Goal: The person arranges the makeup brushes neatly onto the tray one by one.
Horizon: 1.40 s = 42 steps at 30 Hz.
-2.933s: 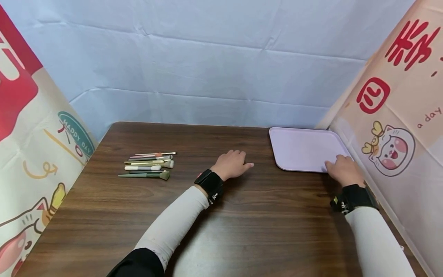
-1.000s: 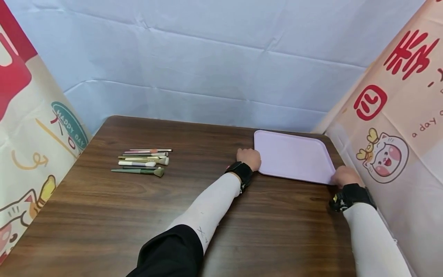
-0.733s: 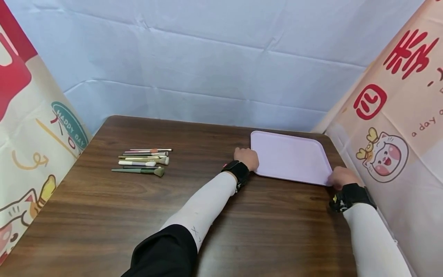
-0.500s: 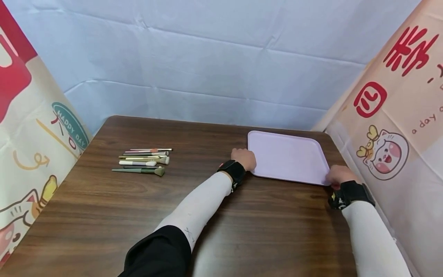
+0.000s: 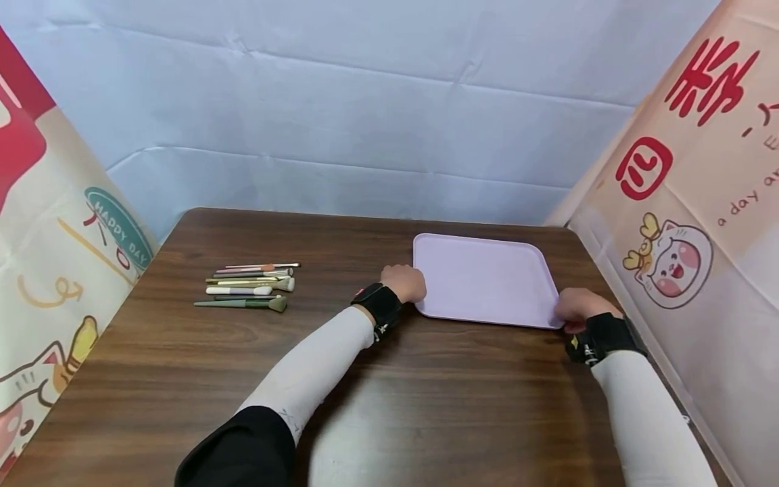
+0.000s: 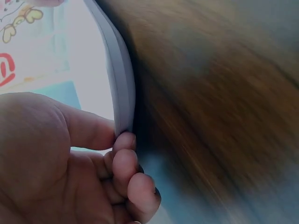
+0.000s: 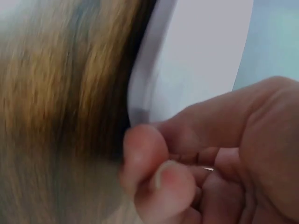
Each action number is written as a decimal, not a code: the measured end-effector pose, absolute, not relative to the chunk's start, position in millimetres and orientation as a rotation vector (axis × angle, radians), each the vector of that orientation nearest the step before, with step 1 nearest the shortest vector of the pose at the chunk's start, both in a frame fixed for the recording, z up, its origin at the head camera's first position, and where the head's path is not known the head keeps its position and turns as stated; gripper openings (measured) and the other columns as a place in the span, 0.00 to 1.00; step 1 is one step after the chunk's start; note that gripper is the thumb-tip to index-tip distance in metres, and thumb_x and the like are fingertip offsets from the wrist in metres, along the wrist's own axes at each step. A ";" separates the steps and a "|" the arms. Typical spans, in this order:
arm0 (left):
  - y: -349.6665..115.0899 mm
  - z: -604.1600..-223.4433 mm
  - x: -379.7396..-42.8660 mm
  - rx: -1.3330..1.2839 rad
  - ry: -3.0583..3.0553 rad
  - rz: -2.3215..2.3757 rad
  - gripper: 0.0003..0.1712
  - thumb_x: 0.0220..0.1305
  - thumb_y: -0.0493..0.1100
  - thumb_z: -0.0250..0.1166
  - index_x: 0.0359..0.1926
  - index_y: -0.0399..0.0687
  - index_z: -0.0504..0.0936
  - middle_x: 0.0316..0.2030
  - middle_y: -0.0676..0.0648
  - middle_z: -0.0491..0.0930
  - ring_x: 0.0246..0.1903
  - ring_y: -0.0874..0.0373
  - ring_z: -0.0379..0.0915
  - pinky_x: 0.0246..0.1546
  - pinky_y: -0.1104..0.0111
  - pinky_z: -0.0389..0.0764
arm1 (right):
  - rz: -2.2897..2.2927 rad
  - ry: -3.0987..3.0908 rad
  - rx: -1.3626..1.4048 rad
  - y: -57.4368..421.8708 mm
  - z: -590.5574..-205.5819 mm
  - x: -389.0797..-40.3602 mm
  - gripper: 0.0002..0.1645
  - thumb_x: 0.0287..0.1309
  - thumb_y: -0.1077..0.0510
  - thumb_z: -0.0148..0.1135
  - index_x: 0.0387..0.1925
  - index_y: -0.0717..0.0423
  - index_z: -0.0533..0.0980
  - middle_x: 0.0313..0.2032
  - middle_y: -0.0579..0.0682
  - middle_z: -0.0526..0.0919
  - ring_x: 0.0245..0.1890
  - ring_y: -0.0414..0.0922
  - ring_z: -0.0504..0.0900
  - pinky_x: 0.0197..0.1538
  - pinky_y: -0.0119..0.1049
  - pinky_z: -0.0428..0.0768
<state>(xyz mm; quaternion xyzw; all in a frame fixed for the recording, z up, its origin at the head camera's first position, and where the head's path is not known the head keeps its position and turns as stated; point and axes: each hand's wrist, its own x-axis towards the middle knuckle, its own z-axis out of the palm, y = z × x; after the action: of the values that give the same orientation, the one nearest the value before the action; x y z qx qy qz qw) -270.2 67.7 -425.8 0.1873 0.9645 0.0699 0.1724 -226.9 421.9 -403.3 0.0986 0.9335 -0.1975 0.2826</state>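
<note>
A pale lilac tray [image 5: 487, 279] with rounded corners and a low rim lies between my two hands on the right half of the table. My left hand [image 5: 404, 283] pinches its left edge; in the left wrist view the thumb lies over the rim [image 6: 122, 84] and curled fingertips [image 6: 125, 163] come up below it. At the near right corner my right hand [image 5: 581, 308] pinches the rim, thumb on top and fingers [image 7: 145, 149] curled beneath, as the right wrist view shows. Nothing lies on the tray.
Several makeup brushes [image 5: 249, 285] lie in a row at the left of the brown wooden table [image 5: 389, 392]. A pale blue cloth [image 5: 341, 101] hangs behind the table. Printed cloths flank it, the right one [image 5: 675, 270] close beside my right forearm.
My left hand, apart from the tray at first, has come to grip its left edge. The tray, held by both hands, has shifted left, away from the right cloth. The brushes stay put.
</note>
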 end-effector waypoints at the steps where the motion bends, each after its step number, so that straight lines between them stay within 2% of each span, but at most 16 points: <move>1: 63.3 -425.7 -269.4 0.525 2.737 0.188 0.19 0.75 0.45 0.51 0.28 0.49 0.83 0.40 0.47 0.82 0.34 0.54 0.71 0.49 0.59 0.73 | -0.531 2.492 0.245 418.5 -403.2 -227.1 0.06 0.56 0.69 0.55 0.24 0.64 0.71 0.23 0.54 0.75 0.19 0.42 0.78 0.26 0.33 0.82; 5: 46.4 -424.0 -265.5 0.517 2.729 0.167 0.20 0.74 0.44 0.51 0.24 0.50 0.79 0.36 0.47 0.81 0.32 0.54 0.69 0.46 0.60 0.72 | -0.534 2.462 0.188 406.3 -401.4 -226.2 0.05 0.57 0.68 0.56 0.26 0.65 0.72 0.21 0.53 0.76 0.20 0.44 0.77 0.26 0.35 0.81; 9: 30.8 -421.4 -260.4 0.521 2.732 0.168 0.20 0.74 0.44 0.52 0.24 0.50 0.80 0.37 0.46 0.82 0.33 0.53 0.70 0.46 0.60 0.73 | -0.509 2.451 0.093 394.1 -401.9 -226.8 0.07 0.56 0.67 0.54 0.23 0.63 0.72 0.18 0.51 0.77 0.19 0.42 0.78 0.25 0.35 0.81; 14: 12.8 -420.9 -255.0 0.493 2.748 0.150 0.20 0.73 0.44 0.52 0.23 0.49 0.80 0.38 0.45 0.82 0.32 0.53 0.71 0.42 0.60 0.74 | -0.515 2.456 0.059 380.1 -405.8 -227.2 0.10 0.54 0.65 0.50 0.20 0.60 0.73 0.15 0.50 0.77 0.16 0.41 0.78 0.23 0.34 0.80; 18: -1.6 -423.4 -251.3 0.479 2.734 0.142 0.19 0.73 0.43 0.52 0.24 0.49 0.82 0.38 0.45 0.82 0.32 0.53 0.70 0.40 0.61 0.73 | -0.485 2.451 0.052 370.6 -410.4 -224.1 0.13 0.58 0.61 0.50 0.20 0.59 0.74 0.16 0.49 0.76 0.16 0.41 0.76 0.23 0.34 0.78; 24: -22.8 -429.1 -245.8 0.447 2.744 0.091 0.17 0.71 0.43 0.53 0.28 0.47 0.84 0.42 0.43 0.84 0.34 0.52 0.74 0.41 0.58 0.77 | -0.457 2.435 -0.045 355.5 -414.1 -220.2 0.15 0.63 0.60 0.50 0.21 0.58 0.73 0.16 0.48 0.74 0.16 0.40 0.73 0.21 0.32 0.74; 28: -34.2 -430.0 -240.6 0.438 2.739 0.071 0.16 0.71 0.43 0.54 0.31 0.46 0.85 0.43 0.43 0.85 0.35 0.50 0.76 0.43 0.56 0.77 | -0.444 2.463 -0.079 350.2 -416.1 -224.5 0.16 0.63 0.58 0.51 0.19 0.56 0.73 0.15 0.47 0.74 0.15 0.41 0.72 0.21 0.32 0.72; 35: -49.1 -430.1 -231.3 0.423 2.741 0.060 0.14 0.70 0.42 0.55 0.32 0.46 0.86 0.45 0.42 0.85 0.39 0.47 0.79 0.49 0.53 0.77 | -0.426 2.575 -0.040 333.8 -417.8 -232.5 0.16 0.65 0.54 0.54 0.23 0.57 0.71 0.16 0.49 0.73 0.18 0.43 0.74 0.22 0.34 0.72; 42: -62.2 -429.1 -225.1 0.373 2.735 0.072 0.14 0.70 0.42 0.55 0.31 0.46 0.85 0.44 0.41 0.85 0.38 0.46 0.79 0.46 0.53 0.78 | -0.410 2.598 -0.038 315.2 -417.0 -235.4 0.18 0.69 0.55 0.50 0.21 0.56 0.69 0.15 0.49 0.71 0.16 0.44 0.73 0.21 0.34 0.71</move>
<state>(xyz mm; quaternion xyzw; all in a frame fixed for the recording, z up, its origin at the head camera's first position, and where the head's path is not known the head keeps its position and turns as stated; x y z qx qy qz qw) -225.1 -62.2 -429.1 0.1327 0.9726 0.0257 0.1892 -235.4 315.2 -417.0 -0.0142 0.9556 -0.1509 0.2527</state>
